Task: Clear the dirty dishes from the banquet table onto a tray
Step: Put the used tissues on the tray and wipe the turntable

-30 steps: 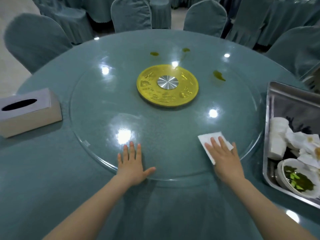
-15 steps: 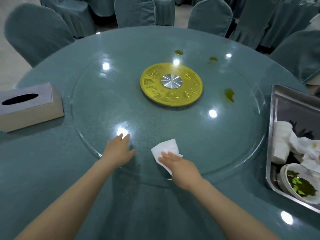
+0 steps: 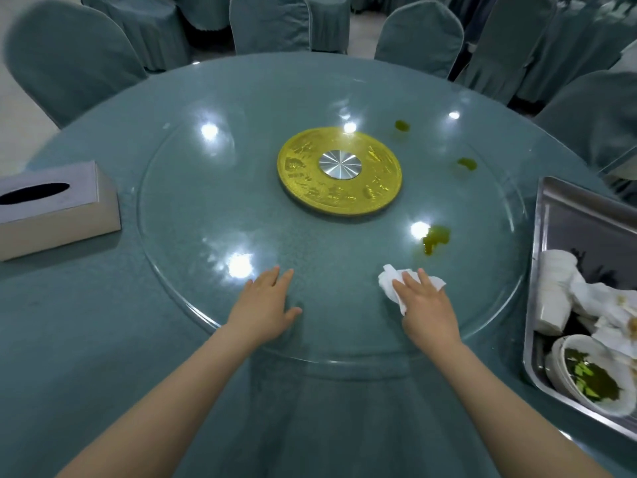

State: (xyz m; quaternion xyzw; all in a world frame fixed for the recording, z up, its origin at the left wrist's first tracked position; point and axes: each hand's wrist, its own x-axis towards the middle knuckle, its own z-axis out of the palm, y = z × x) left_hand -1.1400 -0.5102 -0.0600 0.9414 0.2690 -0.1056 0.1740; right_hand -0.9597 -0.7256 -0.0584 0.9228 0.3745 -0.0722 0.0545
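Head view: a round table point(image 3: 103, 339) with a glass turntable point(image 3: 241, 208). The left hand point(image 3: 263, 310) rests flat, fingers released, on the near glass. The right hand point(image 3: 425, 310) presses a crumpled white napkin point(image 3: 391, 282) flat. The dirty dishes point(image 3: 586, 370) already lie in the metal tray point(image 3: 586, 215) at right. The step looks like wiping; next, the napkin likely needs sliding to the green spill point(image 3: 436, 238) just beyond.

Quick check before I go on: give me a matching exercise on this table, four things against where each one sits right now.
Things:
1. tissue box
2. white napkin
3. bowl with green scraps
4. gold disc

Places:
A. in the metal tray
B. middle of the glass turntable
C. under the right hand
D. on the tablecloth, far left

Pairs: 1-D, 2-C, 3-A, 4-B
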